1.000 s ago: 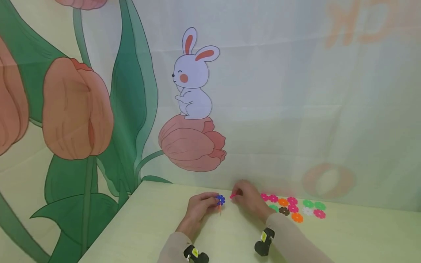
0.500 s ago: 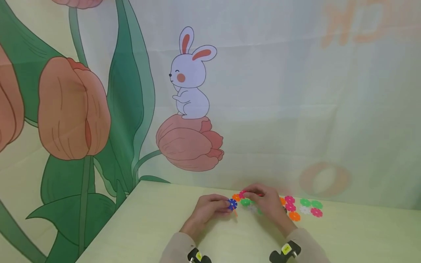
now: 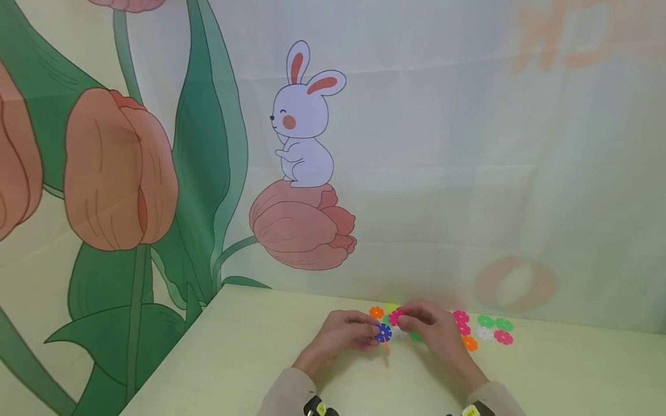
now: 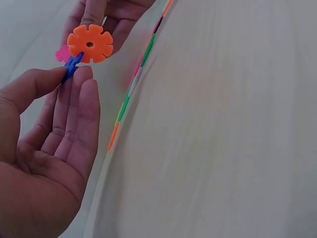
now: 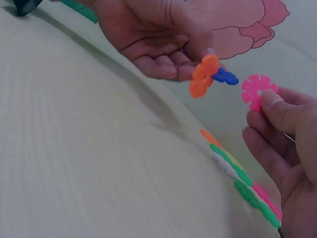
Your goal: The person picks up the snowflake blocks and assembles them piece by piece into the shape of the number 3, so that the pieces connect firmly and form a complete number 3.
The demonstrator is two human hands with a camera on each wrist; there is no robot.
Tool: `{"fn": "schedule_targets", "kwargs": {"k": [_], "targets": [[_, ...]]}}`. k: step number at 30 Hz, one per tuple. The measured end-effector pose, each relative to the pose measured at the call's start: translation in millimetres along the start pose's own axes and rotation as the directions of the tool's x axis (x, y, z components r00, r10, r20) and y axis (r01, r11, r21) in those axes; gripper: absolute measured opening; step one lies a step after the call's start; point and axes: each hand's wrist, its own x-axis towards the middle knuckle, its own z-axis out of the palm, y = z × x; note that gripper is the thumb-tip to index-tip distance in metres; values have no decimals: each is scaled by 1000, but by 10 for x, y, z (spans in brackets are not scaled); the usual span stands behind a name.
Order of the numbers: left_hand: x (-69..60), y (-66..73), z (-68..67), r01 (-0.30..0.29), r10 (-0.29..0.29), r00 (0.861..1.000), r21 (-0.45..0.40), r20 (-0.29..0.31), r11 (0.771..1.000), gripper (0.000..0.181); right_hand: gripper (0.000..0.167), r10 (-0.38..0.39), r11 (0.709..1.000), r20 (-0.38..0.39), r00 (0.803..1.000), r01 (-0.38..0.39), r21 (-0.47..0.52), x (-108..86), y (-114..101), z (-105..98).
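Note:
In the head view my left hand [image 3: 338,336] pinches a blue notched snowflake disc [image 3: 384,332] between thumb and fingers. An orange notched disc [image 4: 96,44] is slotted crosswise into the blue one, seen clearly in the left wrist view. My right hand [image 3: 437,330] pinches a pink snowflake disc [image 5: 253,89] by its edge. In the right wrist view a small gap separates the pink disc from the blue disc [image 5: 226,76]. Both hands are raised over the table, close together.
Loose snowflake discs lie flat on the pale table [image 3: 250,346] behind and right of the hands, among them an orange disc [image 3: 376,312], a green disc [image 3: 503,325] and a white disc [image 3: 485,333]. A printed curtain [image 3: 442,173] hangs behind the table's back edge.
Both hands have moved to the right, the left carrying the joined blue and orange discs. The right hand's pink disc, first edge-on, now faces the camera beside the blue one.

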Motion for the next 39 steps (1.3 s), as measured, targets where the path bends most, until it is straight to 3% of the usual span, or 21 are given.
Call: {"fn": "schedule_targets", "kwargs": {"k": [5, 18, 39], "targets": [[-6, 1, 23, 11, -11, 1000, 15, 0, 1000, 17, 18, 5, 997, 21, 1000, -7, 81, -32, 54, -12], [-26, 14, 66, 7, -7, 1000, 25, -2, 1000, 15, 19, 81, 991, -16, 997, -78, 109, -97, 151, -23], [-20, 4, 55, -6, 5, 1000, 27, 12, 1000, 14, 15, -74, 997, 44, 996, 74, 6, -117, 67, -7]]}}
